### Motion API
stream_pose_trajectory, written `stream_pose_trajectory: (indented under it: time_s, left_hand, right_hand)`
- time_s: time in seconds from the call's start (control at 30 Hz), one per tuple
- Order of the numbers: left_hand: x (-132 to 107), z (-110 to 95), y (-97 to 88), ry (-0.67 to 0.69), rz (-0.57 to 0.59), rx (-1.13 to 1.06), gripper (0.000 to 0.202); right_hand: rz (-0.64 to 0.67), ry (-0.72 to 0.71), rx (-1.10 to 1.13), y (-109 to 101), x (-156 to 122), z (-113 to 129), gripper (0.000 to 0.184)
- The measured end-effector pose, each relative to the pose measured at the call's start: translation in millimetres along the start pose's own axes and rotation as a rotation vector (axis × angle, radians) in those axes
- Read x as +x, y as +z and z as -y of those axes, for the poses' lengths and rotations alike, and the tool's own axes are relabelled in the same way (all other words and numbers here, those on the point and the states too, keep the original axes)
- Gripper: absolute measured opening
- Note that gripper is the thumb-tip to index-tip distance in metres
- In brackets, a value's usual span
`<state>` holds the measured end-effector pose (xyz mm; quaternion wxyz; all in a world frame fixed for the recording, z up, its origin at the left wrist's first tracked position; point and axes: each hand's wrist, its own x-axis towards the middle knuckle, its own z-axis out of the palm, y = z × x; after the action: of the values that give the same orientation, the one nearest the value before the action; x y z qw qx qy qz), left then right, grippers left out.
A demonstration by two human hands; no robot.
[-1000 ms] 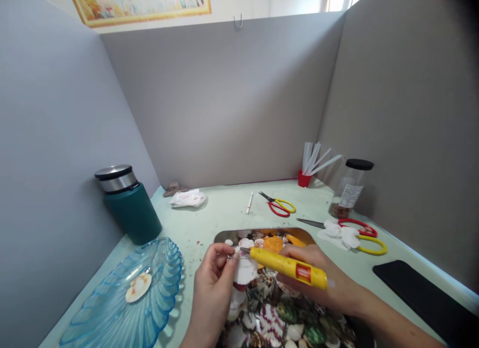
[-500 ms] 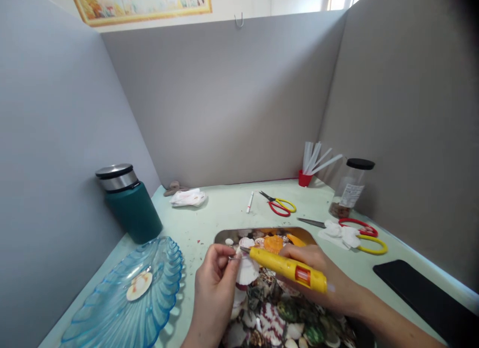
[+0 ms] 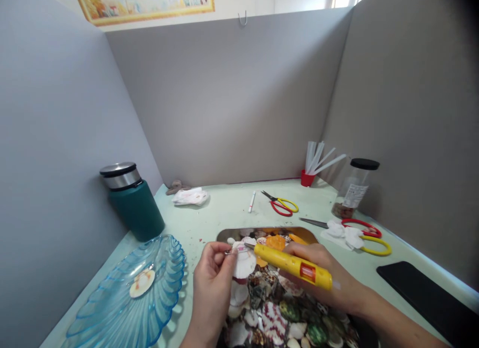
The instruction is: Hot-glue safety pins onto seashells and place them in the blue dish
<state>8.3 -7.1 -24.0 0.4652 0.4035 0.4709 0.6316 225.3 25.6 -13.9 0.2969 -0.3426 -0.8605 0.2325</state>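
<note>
Gluing at a shell, seen from above the desk (image 3: 228,217); clock directions were taken from the white scallop shell (image 3: 245,268), which stood just above the near-central metal tray (image 3: 266,229) of mixed shells. The left hand (image 3: 211,280) was clamped, thumb against forefinger, on the shell's 9 o'clock edge, where a thin silver metal piece (image 3: 227,252) protruded beside the fingertips. The right hand (image 3: 313,253) was closed around the yellow glue gun (image 3: 288,262), whose nozzle came in from between 3 and 4 o'clock to the shell's upper edge; contact could not be told. The step in hand was judged to be placing glue near the metal piece; the next move called for a motionless pinch, a small nozzle adjustment and fingertips clear of the hot tip. Spare glue sticks (image 3: 314,157) stood in a red cup (image 3: 308,179) at 1 o'clock; the blue glass dish (image 3: 164,308), bearing another scallop shell (image 3: 142,283), lay between 8 and 9.
</note>
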Motion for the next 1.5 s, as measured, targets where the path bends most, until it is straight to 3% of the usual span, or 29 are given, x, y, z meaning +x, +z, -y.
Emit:
stream_pose_trajectory:
  time_s: [0.2,0.7,0.93,1.2,1.5]
  left_hand:
    - [-1.1,-2.5,1.3,-0.022,0.056,-0.034,0.024]
    - [-3.4,-1.1,2.0,0.010,0.065,0.168,0.024]
    - [-7.2,4.3,-1.5,0.058,0.130,0.244,0.022]
    - [-4.1,-5.1,2.5,-0.038,0.107,0.014,0.026]
    - [-2.5,-5.2,1.3,-0.015,0.032,-0.013,0.025]
  right_hand:
    - [0.006,0.077,0.071,-1.2,0.6,0.4,0.016]
    - [0.014,0.060,0.153,-2.9,1.0,0.4,0.015]
    - [-0.025,0.051,0.158,-1.3,1.4,3.7,0.014]
    - [-0.027,0.045,0.148,-1.1,2.4,1.2,0.016]
    - [-0.067,0.067,0.111,-1.2,3.7,2.1,0.012]
